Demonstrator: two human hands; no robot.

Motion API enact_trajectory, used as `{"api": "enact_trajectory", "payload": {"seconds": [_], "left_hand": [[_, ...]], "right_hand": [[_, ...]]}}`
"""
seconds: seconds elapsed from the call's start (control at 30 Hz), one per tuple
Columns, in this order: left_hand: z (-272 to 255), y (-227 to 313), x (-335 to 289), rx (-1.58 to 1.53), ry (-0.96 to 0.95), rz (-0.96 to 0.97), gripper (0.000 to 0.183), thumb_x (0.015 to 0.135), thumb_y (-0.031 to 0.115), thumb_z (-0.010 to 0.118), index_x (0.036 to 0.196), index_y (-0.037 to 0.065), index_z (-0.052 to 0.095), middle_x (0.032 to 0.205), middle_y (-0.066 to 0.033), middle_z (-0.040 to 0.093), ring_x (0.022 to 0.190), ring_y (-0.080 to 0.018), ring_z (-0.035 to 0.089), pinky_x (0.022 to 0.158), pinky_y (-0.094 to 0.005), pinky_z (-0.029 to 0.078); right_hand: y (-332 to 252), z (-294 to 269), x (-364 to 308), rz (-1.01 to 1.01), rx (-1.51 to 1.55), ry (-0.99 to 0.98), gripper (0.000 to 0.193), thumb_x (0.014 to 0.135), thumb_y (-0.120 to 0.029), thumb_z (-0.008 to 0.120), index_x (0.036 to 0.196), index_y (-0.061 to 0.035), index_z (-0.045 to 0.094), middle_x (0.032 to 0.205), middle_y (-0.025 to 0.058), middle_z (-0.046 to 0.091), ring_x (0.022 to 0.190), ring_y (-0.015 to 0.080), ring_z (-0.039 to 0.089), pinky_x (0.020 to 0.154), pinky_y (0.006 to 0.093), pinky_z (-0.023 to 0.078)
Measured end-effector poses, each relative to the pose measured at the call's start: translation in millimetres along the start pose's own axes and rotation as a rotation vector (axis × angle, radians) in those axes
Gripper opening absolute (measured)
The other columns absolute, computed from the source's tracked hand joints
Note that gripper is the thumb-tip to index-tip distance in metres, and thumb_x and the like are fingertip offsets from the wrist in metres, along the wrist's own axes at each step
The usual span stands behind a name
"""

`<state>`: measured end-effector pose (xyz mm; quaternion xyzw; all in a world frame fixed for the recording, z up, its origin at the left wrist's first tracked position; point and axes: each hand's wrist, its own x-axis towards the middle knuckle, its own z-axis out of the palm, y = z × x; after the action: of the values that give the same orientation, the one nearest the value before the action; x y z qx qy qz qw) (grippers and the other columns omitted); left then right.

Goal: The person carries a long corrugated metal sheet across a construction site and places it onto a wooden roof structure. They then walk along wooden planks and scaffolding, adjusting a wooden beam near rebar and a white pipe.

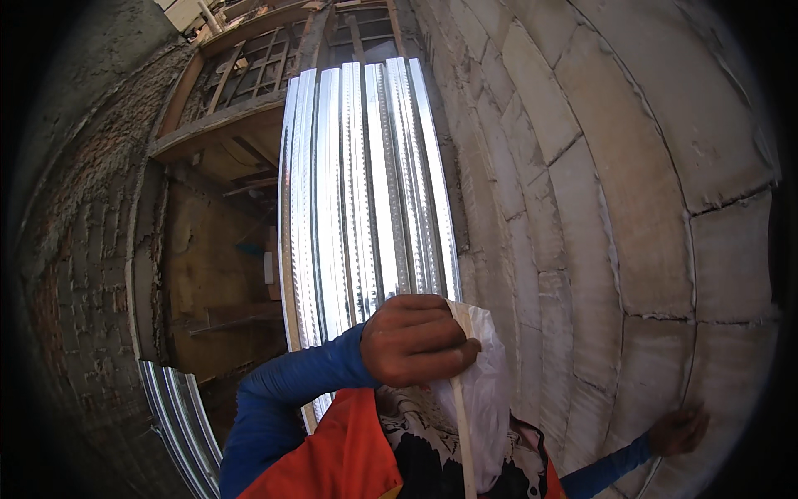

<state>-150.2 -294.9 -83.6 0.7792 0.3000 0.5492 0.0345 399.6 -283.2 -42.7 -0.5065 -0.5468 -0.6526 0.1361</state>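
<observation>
My left hand [420, 341] is closed in front of my chest, its blue sleeve coming in from the lower left. It grips the upper part of a translucent white plastic bag [490, 366], which hangs down. A narrow pale strip [463, 432] runs downward from the same grip; I cannot tell whether it belongs to the bag. Off to the lower right, my right hand [677, 428] is beside the block wall [582, 216], its fingers curled in. Whatever it may hold is too dim to make out, as is whether it touches the wall.
Long shiny ribbed metal profiles [357, 191] lie side by side ahead of me. More metal profiles [181, 416] show at the lower left. Left of the long ones, a deep opening [216, 266] has a wooden frame [208, 125] beyond it. A rough brick wall [83, 258] bounds the left.
</observation>
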Motion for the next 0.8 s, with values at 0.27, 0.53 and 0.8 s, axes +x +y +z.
{"api": "enact_trajectory", "payload": {"seconds": [0.27, 0.53, 0.8], "left_hand": [[-7, -2, 6, 0.005, -0.016, 0.026, 0.011, 0.067, 0.002, 0.069, 0.077, -0.002, 0.063, 0.062, -0.005, 0.049, 0.05, -0.0128, 0.051, 0.043, -0.026, 0.042], [-9, -2, 5, 0.015, -0.037, 0.028, 0.013, 0.067, 0.003, 0.069, 0.078, -0.002, 0.064, 0.065, -0.0058, 0.051, 0.051, -0.0138, 0.052, 0.045, -0.0265, 0.044], [-13, 0, 4, 0.022, -0.052, 0.021, 0.014, 0.068, 0.003, 0.068, 0.079, -0.003, 0.064, 0.066, -0.0067, 0.052, 0.054, -0.0149, 0.054, 0.047, -0.0274, 0.045]], "right_hand": [[-5, -2, 6, -0.017, -0.045, 0.044, 0.022, 0.096, -0.025, 0.051, 0.112, -0.0133, 0.061, 0.106, 0.0051, 0.066, 0.097, 0.0211, 0.064, 0.082, 0.0337, 0.05], [-5, -3, 7, 0.001, -0.007, 0.022, 0.023, 0.096, -0.026, 0.051, 0.109, -0.0127, 0.065, 0.106, 0.005, 0.066, 0.096, 0.0211, 0.064, 0.083, 0.0332, 0.049], [-1, 1, 4, -0.02, 0.045, 0.066, 0.025, 0.097, -0.029, 0.05, 0.112, -0.013, 0.063, 0.106, 0.0046, 0.066, 0.096, 0.02, 0.064, 0.083, 0.0317, 0.05]]}}
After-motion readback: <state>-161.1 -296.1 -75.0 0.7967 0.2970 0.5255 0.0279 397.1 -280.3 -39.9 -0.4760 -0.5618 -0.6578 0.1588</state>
